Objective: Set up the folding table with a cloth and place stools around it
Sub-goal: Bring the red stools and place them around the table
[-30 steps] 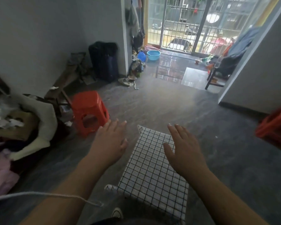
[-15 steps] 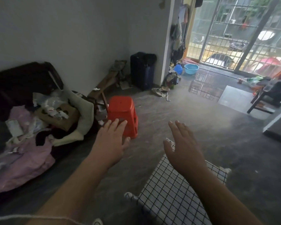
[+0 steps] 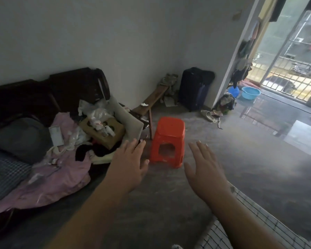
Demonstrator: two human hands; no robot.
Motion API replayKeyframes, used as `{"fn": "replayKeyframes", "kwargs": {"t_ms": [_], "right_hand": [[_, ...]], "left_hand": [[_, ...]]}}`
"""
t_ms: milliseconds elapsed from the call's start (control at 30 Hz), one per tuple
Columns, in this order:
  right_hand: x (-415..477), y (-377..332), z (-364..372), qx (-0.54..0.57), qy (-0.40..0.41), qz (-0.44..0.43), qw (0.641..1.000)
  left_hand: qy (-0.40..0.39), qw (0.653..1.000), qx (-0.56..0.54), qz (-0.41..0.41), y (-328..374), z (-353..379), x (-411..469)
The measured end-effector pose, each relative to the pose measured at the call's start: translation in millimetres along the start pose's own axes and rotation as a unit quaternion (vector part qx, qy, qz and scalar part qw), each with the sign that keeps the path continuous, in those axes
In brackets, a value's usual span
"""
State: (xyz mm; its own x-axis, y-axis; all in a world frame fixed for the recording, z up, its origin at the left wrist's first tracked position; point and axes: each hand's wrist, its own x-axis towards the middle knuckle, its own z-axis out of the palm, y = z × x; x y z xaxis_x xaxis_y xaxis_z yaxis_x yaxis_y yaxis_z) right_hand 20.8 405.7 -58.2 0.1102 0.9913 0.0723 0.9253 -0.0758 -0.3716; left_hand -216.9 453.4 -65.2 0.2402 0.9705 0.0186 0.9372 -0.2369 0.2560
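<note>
A red plastic stool (image 3: 168, 141) stands upright on the grey floor, a little ahead of me. My left hand (image 3: 128, 163) hovers to its left with fingers straight and spread, holding nothing. My right hand (image 3: 205, 169) is stretched out to the stool's right, fingers straight too, and empty. Neither hand touches the stool. The table with its white black-checked cloth (image 3: 244, 225) shows only at the bottom right, partly hidden by my right forearm.
A dark sofa (image 3: 43, 97) piled with pink cloth, a cardboard box (image 3: 102, 131) and bags fills the left. A wooden bench (image 3: 151, 103) and a dark suitcase (image 3: 194, 88) stand by the wall. A blue basin (image 3: 250, 92) sits near the barred balcony door.
The view has swung left: the stool now lies between my hands and closer, the checked table has slid to the bottom right. Both hands stay open and stretched forward.
</note>
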Motion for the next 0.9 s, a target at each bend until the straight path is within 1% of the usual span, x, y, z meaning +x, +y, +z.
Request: {"fn": "replayKeyframes", "kwargs": {"t_ms": [100, 200, 300, 367, 467, 633, 800, 900], "right_hand": [[40.9, -48.3, 25.2, 0.001, 0.003, -0.001, 1.0], [77.6, -86.8, 42.2, 0.013, -0.003, 0.009, 1.0], [107.0, -108.1, 49.7, 0.006, -0.003, 0.01, 1.0], [125.2, -110.8, 52.2, -0.001, -0.003, 0.014, 1.0], [156.4, -103.4, 56.3, -0.012, 0.001, 0.029, 0.999], [217.6, -75.2, 69.0, -0.007, -0.003, 0.054, 0.999], [304.2, -28.4, 81.8, 0.0, -0.008, 0.065, 0.998], [368.6, 3.0, 83.7, 0.007, -0.017, 0.073, 0.997]], "left_hand": [[-0.011, 1.0, 0.025, 0.0, -56.0, -13.1, 28.6], [-0.017, 1.0, 0.016, -0.009, -95.2, -27.7, 56.6], [-0.018, 1.0, 0.004, -0.015, -119.7, -38.8, 85.2], [-0.023, 1.0, -0.001, -0.004, -129.7, -41.0, 106.2], [-0.036, 0.999, -0.022, 0.0, -137.0, -32.9, 146.4], [-0.067, 0.997, -0.011, 0.024, -126.2, -7.9, 227.0], [-0.035, 0.998, -0.01, 0.053, -108.5, 4.1, 328.3], [-0.042, 0.998, -0.005, 0.037, -95.4, 12.2, 394.7]]}}
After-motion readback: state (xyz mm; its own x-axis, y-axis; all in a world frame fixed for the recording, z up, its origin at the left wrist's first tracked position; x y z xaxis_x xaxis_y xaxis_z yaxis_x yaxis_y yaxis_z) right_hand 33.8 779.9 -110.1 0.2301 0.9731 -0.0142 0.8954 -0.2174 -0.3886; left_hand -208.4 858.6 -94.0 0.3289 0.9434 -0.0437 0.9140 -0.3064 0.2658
